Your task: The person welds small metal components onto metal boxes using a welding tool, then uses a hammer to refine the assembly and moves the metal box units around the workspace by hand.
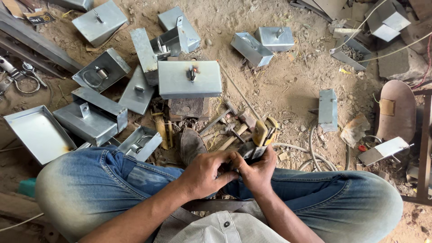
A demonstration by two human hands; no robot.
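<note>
I sit cross-legged in blue jeans on a dirt floor. My left hand (204, 172) and my right hand (257, 168) meet in front of my lap. Both close on a small dark metal piece (248, 151) between them. A tool with a yellow-tan wooden handle (260, 132) stands just above my right hand; whether my fingers grip it I cannot tell. Straight ahead a closed grey sheet-metal box (189, 79) with a small latch on its lid rests on a rusty block (187, 108).
Several sheet-metal boxes and lids lie scattered over the dirt, such as an open tray (38, 133) at left and a narrow box (328, 109) standing at right. Hammers and loose tools (227, 126) lie in front of my knees. A hose (315, 153) coils at right.
</note>
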